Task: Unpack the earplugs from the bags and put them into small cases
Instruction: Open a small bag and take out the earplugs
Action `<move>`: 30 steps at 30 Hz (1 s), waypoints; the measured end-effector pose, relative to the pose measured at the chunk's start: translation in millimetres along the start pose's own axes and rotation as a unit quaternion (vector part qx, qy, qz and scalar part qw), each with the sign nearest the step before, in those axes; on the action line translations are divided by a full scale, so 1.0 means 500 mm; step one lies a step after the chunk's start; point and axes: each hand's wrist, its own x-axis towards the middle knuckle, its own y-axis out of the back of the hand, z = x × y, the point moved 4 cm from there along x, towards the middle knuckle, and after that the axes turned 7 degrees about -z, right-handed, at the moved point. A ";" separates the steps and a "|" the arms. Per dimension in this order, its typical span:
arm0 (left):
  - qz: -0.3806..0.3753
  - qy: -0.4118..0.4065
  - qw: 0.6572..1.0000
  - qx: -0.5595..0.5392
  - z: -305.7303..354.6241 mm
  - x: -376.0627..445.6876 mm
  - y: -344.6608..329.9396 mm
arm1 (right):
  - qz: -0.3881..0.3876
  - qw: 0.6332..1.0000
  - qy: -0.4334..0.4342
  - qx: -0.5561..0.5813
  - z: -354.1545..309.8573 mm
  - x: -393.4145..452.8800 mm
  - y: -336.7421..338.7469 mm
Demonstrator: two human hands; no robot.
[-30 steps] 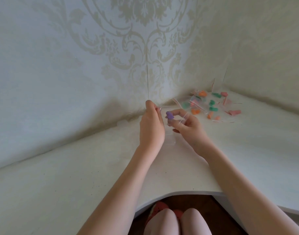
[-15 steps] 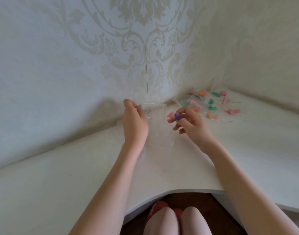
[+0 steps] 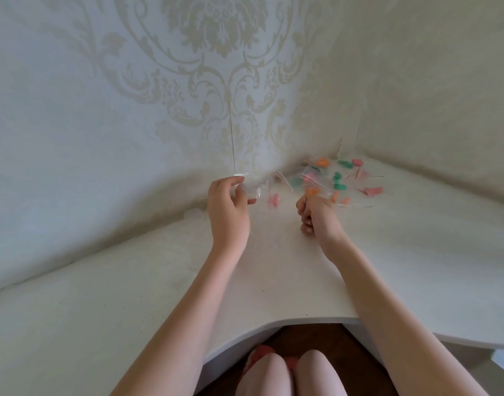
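My left hand is raised at about eleven o'clock from the middle of the white surface. Its fingers are curled round a clear plastic bag, pinching it near the top. The bag is see-through and blurred, so I cannot tell whether anything is inside it.

My right hand sits at about one o'clock, low and close to the surface. Its fingers are bent into a loose fist. Whether they hold an earplug I cannot tell, since the curled fingers hide the palm.

A pink earplug lies on the surface between my two hands, just beside the bag and apart from my right fingers.

The pile of bagged earplugs lies in the far corner at about one to two o'clock, where the two papered walls meet. I see orange, green and pink pieces in small clear bags with red strips. The near edge of the pile is just beyond my right knuckles, and an orange earplug lies almost touching them.

Something clear and faint lies on the surface between my wrists; I cannot make out what it is.

My knees show below the curved front edge of the surface.
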 end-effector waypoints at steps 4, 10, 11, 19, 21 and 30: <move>-0.054 0.015 0.996 -0.068 0.006 -0.008 -0.017 | -0.011 0.999 -0.019 -0.033 0.000 -0.001 -0.001; -0.186 0.080 0.959 -0.196 0.005 -0.024 -0.063 | -0.012 0.985 0.037 -0.166 -0.011 -0.005 -0.008; -0.199 0.078 0.954 -0.209 0.008 -0.026 -0.066 | -0.004 0.986 0.041 -0.159 -0.013 -0.006 -0.004; -0.278 0.028 0.951 -0.131 0.012 -0.030 -0.069 | 0.104 0.991 0.032 -0.073 -0.027 -0.012 0.090; -0.300 -0.093 0.945 0.088 0.020 -0.027 -0.056 | 0.213 0.972 0.038 -0.087 -0.035 -0.011 0.172; -0.489 -0.054 0.786 0.374 -0.003 -0.050 -0.057 | 0.389 0.885 -0.085 -0.243 -0.034 -0.007 0.457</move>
